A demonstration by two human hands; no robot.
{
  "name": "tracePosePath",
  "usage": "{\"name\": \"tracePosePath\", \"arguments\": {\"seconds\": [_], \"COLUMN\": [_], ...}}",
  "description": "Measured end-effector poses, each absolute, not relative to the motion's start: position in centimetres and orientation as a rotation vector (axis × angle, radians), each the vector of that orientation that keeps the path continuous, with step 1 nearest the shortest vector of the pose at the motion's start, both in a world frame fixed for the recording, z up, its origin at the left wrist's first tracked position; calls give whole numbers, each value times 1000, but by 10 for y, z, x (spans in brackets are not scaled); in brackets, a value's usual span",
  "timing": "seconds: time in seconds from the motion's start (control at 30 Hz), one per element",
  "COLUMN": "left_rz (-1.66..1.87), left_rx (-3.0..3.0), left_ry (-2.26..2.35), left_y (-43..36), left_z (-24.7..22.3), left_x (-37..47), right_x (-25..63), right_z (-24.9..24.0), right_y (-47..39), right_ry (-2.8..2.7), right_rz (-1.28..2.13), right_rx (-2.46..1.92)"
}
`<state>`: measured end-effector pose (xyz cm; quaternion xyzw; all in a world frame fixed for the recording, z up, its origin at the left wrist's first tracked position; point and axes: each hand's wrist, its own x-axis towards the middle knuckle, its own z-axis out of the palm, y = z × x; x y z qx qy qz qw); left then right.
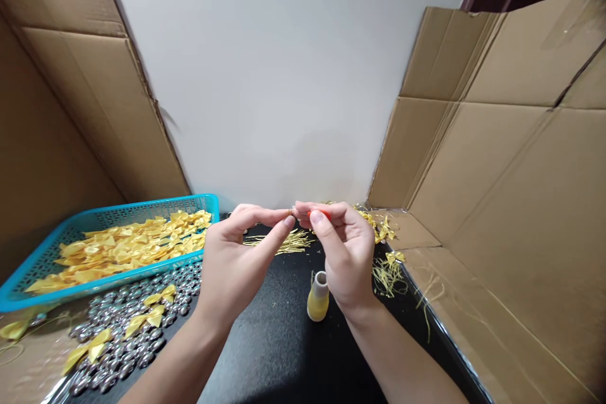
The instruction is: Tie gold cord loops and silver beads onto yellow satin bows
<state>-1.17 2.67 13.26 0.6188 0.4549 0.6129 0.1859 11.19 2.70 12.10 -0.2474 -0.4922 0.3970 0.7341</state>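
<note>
Both hands are raised over the black table, their fingertips meeting near the middle of the view. My left hand [241, 259] pinches something tiny and gold-brown between thumb and index finger. In my right hand [348, 249] a small orange-red object [319, 212] is held between thumb and fingers, with a thin pale tip toward the left fingertips. Below the hands stands a spool of yellow thread [318, 300] with a pale top. Behind them lies a bunch of gold strands [291, 242].
At the left, a blue basket [213, 205] holds many yellow bows. Shiny silver beads [142, 334] spread in front, with several loose bows [137, 323] on them. Thread scraps [389, 276] lie at the right. Cardboard walls [502, 158] flank both sides.
</note>
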Motion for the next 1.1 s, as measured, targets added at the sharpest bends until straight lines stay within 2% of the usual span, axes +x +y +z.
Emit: {"name": "tracePosePath", "arguments": {"seconds": [0.6, 1.1], "left_rz": [1758, 1639], "left_rx": [1771, 1883], "left_ry": [1250, 1322], "left_y": [30, 30], "left_z": [128, 134], "left_x": [-9, -12], "right_x": [108, 113], "right_z": [117, 117], "right_y": [27, 37], "right_ry": [-1082, -996], "right_rz": [777, 980], "right_rx": [-591, -581]}}
